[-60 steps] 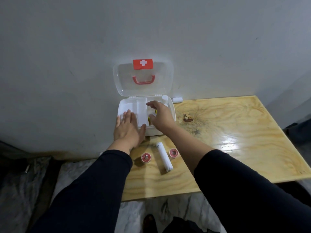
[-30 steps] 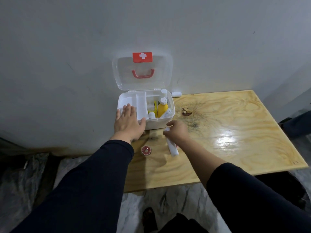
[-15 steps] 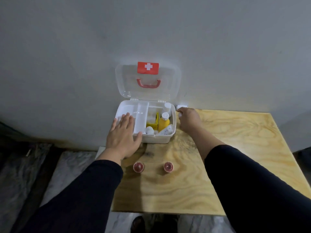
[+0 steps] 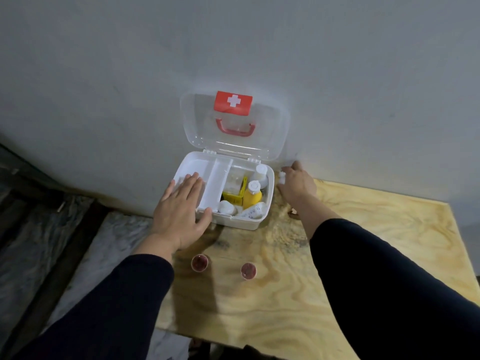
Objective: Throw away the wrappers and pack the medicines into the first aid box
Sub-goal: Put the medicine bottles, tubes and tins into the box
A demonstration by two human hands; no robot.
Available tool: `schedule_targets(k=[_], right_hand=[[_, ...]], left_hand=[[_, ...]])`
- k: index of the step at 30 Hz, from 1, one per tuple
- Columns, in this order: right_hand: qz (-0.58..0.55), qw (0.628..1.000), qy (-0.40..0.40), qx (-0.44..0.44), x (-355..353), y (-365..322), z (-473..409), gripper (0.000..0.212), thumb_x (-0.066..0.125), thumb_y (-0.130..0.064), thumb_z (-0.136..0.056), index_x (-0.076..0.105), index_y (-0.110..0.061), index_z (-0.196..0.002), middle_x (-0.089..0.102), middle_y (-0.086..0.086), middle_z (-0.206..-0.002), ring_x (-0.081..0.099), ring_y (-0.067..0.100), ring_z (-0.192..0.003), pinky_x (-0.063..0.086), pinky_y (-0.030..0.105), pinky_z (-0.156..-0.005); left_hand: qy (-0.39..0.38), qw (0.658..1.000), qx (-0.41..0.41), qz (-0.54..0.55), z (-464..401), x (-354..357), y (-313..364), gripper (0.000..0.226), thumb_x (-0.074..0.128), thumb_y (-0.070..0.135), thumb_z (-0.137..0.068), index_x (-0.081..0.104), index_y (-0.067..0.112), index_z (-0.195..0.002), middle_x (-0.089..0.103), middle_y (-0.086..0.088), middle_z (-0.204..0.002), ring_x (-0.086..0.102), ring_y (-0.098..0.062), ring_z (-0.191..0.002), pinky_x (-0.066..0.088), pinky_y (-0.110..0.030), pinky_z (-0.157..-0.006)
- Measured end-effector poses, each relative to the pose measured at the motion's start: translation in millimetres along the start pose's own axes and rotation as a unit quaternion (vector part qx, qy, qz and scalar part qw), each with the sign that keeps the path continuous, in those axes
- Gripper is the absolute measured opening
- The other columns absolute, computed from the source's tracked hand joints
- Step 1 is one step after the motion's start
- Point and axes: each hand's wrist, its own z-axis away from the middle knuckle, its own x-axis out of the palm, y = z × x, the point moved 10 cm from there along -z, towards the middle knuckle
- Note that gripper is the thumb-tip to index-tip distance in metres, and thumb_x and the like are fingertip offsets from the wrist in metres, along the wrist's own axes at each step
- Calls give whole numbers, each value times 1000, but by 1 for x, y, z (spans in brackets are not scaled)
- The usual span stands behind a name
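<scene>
While the left hand [image 4: 181, 211] lies flat and open on the first aid box [image 4: 261, 222] at the surface's back-left corner, the right hand [image 4: 296, 181] pinches a small white bottle [image 4: 282, 177] just right of it.

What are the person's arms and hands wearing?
Both arms are covered in long, plain dark navy sleeves that stop at the wrists. The left hand and right hand are bare: no gloves, and no rings, watch or bracelet that I can see. The sleeves show no logos or markings.
</scene>
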Motion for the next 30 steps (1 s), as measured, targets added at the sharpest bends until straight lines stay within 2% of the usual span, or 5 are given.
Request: schedule_targets(k=[6,12,14,18,30], right_hand=[[12,999,-29,-19,9,-2,10,38,45,-11,-90,55,-15,-126,56,14,-120,47,33,-116,47,37,-89],[-110,989,1,100,-8,23,41,46,45,-8,-88,52,-17,-133,59,12,-130,57,30,-115,50,32,-86],[-148,982,5,114,-19,20,52,45,50,-9,-87,54,-17,-131,62,11,-125,63,29,-103,49,27,-72],[-170,976,42,130,-52,2,75,49,60,-15,-85,48,-13,-132,61,15,-123,60,31,-108,44,28,-76],[-218,973,68,27,-74,-149,106,33,74,-26,-76,64,-11,-103,66,4,-105,61,20,-99,40,24,-73]], left_hand=[[3,1000,-1,-3,2,-1,0,89,-2,57,-78,13,13,-154,7,-2,-162,4,-14,-150,-2,-36,-122],[1,1000,1,10,4,-3,2,87,-2,57,-79,10,13,-154,4,-3,-163,2,-15,-150,-6,-34,-120],[-9,1000,0,10,3,-3,1,77,8,55,-89,7,13,-155,0,-3,-163,-2,-15,-150,-7,-34,-120],[-34,999,9,31,4,-7,1,70,23,49,-98,5,12,-155,-2,-4,-163,-4,-15,-150,-7,-33,-120],[-79,979,-11,186,-12,-11,-43,110,56,67,-81,-1,7,-154,-5,-3,-163,6,-18,-150,19,-36,-118]])
